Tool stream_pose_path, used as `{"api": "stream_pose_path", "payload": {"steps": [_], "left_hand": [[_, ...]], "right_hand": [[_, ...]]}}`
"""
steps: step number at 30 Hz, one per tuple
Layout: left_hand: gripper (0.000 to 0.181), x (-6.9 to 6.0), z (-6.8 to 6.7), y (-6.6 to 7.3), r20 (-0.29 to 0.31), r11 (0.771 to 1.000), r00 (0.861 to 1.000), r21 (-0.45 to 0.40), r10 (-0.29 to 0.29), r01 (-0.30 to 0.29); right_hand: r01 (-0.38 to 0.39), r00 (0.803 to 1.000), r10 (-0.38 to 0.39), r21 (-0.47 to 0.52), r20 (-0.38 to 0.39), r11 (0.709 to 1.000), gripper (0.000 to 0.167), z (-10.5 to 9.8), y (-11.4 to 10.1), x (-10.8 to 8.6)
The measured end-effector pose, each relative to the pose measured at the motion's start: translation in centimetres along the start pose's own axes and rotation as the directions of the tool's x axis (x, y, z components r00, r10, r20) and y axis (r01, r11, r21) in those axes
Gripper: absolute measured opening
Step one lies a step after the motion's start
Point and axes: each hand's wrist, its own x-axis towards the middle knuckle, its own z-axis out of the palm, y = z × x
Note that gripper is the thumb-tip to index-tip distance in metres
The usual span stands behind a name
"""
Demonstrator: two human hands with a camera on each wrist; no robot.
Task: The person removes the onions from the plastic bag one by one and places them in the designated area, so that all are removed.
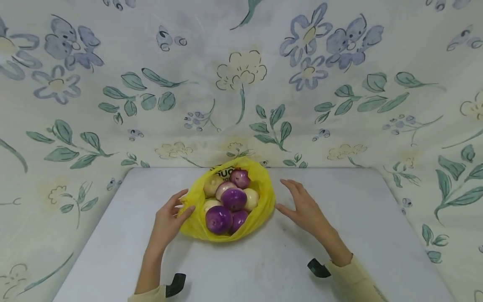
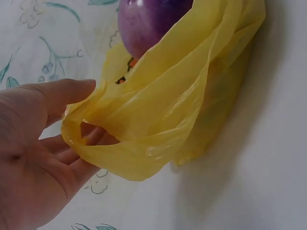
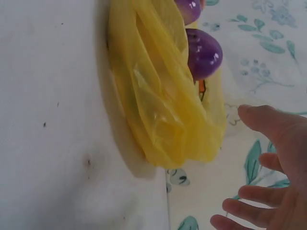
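A yellow plastic bag (image 1: 266, 209) stands on the white table, its mouth spread wide and dark print showing inside the far rim. Several glossy round vegetables lie in it, some deep purple (image 1: 234, 199), others pale cream (image 1: 251, 199); their exact kind is unclear. At the bag's left edge is my left hand (image 1: 170, 218), thumb and fingers apart. The left wrist view shows its fingers behind a loop of the bag (image 2: 139, 158), the thumb beside the rim, with no clear pinch. My right hand (image 1: 307, 209) hovers off the bag's right side, fingers spread and holding nothing.
The white table (image 1: 241, 272) carries small dark specks. Behind and beside it hangs a flower-patterned cloth (image 1: 241, 37). A black curved piece sits at each wrist, one by the left cuff (image 1: 175, 285), another by the right cuff (image 1: 318, 268).
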Motion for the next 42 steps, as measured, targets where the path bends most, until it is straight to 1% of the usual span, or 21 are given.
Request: {"api": "stream_pose_path", "payload": {"steps": [2, 7, 12, 15, 20, 23, 25, 32, 42], "left_hand": [[0.052, 0.0, 0.1, 0.0, 0.010, 1.000, 1.000, -0.007, 0.002, -0.002], [0.050, 0.2, 0.2, 0.2, 0.018, 0.999, 0.999, -0.035, 0.035, -0.035], [0.050, 0.1, 0.2, 0.1, 0.010, 1.000, 1.000, -0.012, 0.018, -0.018], [0.050, -0.1, 0.2, 0.1, 0.009, 1.000, 1.000, -0.017, 0.009, -0.009], [0.050, -0.3, 0.3, 0.1, 0.008, 0.999, 1.000, -0.035, 0.025, -0.024], [0.050, -0.3, 0.4, 0.1, 0.001, 0.998, 0.999, -0.036, 0.041, -0.041], [0.050, -0.3, 0.5, 0.0, 0.004, 0.998, 0.999, -0.040, 0.042, -0.042], [0.050, -0.1, 0.8, 0.1, 0.011, 0.997, 0.999, -0.056, 0.045, -0.044], [0.049, 0.1, 0.7, 0.0, 0.005, 0.998, 0.999, -0.036, 0.054, -0.053]], "right_hand": [[0.008, 1.000, -0.008, 0.002, 0.005, 1.000, 0.075, 0.2, -0.4, 0.2], [0.017, 1.000, -0.017, 0.013, 0.015, 1.000, 0.074, 0.7, -1.6, 0.7], [0.043, 0.998, -0.044, 0.026, 0.042, 0.999, 0.074, 1.3, -3.0, 1.1], [0.066, 0.997, -0.067, 0.042, 0.037, 0.997, 0.073, 1.7, -3.8, 1.4], [0.079, 0.996, -0.081, 0.073, 0.035, 0.994, 0.072, 2.4, -4.9, 1.8], [0.085, 0.995, -0.090, 0.099, 0.045, 0.991, 0.072, 2.8, -5.6, 2.1], [0.096, 0.993, -0.103, 0.118, 0.054, 0.988, 0.071, 3.1, -6.0, 2.3], [0.135, 0.987, -0.146, 0.151, 0.064, 0.979, 0.068, 3.8, -6.8, 2.8], [0.139, 0.986, -0.150, 0.138, 0.074, 0.981, 0.067, 5.1, -7.1, 3.8]]}}
